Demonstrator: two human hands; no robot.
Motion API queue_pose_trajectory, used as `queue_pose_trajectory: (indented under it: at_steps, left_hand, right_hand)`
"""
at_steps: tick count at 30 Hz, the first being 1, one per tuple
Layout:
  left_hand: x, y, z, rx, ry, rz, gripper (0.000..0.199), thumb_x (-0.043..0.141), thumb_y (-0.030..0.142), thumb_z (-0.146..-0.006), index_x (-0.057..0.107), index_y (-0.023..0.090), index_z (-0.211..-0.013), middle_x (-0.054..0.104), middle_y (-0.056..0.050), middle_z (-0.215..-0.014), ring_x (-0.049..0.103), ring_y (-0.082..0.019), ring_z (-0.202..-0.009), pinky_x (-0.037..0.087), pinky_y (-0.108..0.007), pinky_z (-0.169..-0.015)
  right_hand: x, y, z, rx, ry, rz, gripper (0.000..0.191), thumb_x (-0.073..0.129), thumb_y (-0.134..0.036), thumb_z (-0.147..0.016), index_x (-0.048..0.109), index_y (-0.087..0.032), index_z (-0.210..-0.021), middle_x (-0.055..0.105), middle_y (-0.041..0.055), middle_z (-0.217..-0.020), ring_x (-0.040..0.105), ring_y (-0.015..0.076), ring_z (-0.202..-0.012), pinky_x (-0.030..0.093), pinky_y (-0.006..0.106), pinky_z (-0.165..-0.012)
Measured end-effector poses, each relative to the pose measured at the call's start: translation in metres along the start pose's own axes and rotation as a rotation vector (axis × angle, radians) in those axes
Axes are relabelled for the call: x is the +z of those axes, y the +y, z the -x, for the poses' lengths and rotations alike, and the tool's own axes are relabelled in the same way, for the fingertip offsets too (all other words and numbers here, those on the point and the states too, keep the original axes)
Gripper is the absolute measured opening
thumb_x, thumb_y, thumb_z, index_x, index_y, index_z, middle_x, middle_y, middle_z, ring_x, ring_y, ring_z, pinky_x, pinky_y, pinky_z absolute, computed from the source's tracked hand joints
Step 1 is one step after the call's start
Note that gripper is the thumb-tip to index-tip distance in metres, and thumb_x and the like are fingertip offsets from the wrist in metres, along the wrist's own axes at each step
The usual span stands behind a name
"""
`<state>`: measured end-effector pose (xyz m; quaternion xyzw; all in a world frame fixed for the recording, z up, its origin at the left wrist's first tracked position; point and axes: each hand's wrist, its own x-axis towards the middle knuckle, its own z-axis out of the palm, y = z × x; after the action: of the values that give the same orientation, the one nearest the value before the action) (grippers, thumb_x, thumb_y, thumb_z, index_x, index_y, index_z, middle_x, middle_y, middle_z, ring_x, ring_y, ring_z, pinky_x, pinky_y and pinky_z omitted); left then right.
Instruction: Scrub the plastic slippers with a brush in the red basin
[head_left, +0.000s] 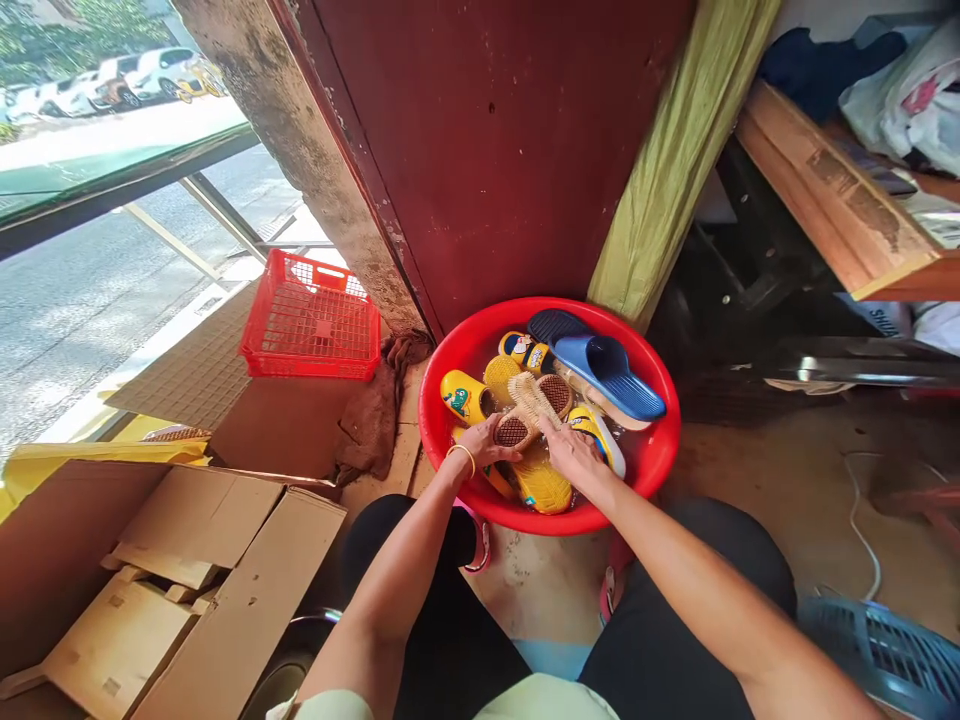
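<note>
Now, the left hand (487, 443) is clasped on a brown slipper (512, 432) in the red tub (430, 415), among yellow slippers (546, 488) and a blue slipper (636, 390); the right hand (576, 455) touches a pale piece (535, 397) across it (strap or brush, I cannot tell), its grip unclear.

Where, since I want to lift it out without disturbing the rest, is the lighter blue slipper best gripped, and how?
Probably by its broad strap, coming from above and the right. The blue slipper lies on top, near the right rim of the basin, and the strap's dark opening faces that side, inviting fingers under it.
</note>
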<state>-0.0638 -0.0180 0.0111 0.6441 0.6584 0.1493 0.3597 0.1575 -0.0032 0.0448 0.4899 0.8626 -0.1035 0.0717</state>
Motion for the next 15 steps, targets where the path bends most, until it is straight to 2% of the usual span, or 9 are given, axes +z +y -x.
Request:
queue_pose_trajectory:
  at_steps: [5,8,12,15]
  left_hand:
    - [0.006,-0.002,-0.003,-0.037,-0.009,-0.061,0.076,0.087,0.052,-0.057,0.060,0.020,-0.120,0.071,-0.011,-0.113,0.066,-0.036,-0.109,0.050,-0.037,-0.089]
    - [0.009,-0.005,-0.003,-0.041,0.011,-0.060,0.081,0.087,0.052,-0.057,0.058,0.019,-0.124,0.071,-0.012,-0.111,0.067,-0.036,-0.108,0.049,-0.038,-0.090]
    - [0.012,-0.007,-0.004,-0.026,0.070,0.029,0.088,0.088,0.049,-0.056,0.052,0.021,-0.131,0.069,-0.011,-0.119,0.066,-0.033,-0.111,0.049,-0.038,-0.093]
    - [0.013,-0.008,-0.006,-0.003,0.099,0.146,0.082,0.088,0.048,-0.054,0.057,0.022,-0.125,0.071,-0.009,-0.114,0.066,-0.031,-0.108,0.050,-0.039,-0.094]
  right_hand:
    - [0.015,-0.014,0.010,-0.171,-0.049,-0.019,0.068,0.040,-0.015,-0.094,0.028,-0.025,-0.160,0.069,0.0154,-0.112,0.070,0.0263,-0.087,0.052,0.035,-0.074]
    - [0.020,-0.003,0.007,-0.129,-0.029,-0.028,0.064,0.037,-0.021,-0.097,0.028,-0.029,-0.160,0.067,0.0168,-0.115,0.070,0.0287,-0.089,0.053,0.038,-0.075]
    - [0.015,0.015,-0.008,0.014,-0.002,-0.002,0.064,0.032,-0.018,-0.097,0.027,-0.019,-0.161,0.065,0.0249,-0.117,0.069,0.0329,-0.092,0.053,0.044,-0.076]
    - [0.014,0.009,-0.006,-0.027,-0.007,-0.010,0.065,0.032,-0.018,-0.097,0.025,-0.022,-0.161,0.067,0.0212,-0.116,0.070,0.0289,-0.090,0.053,0.039,-0.075]
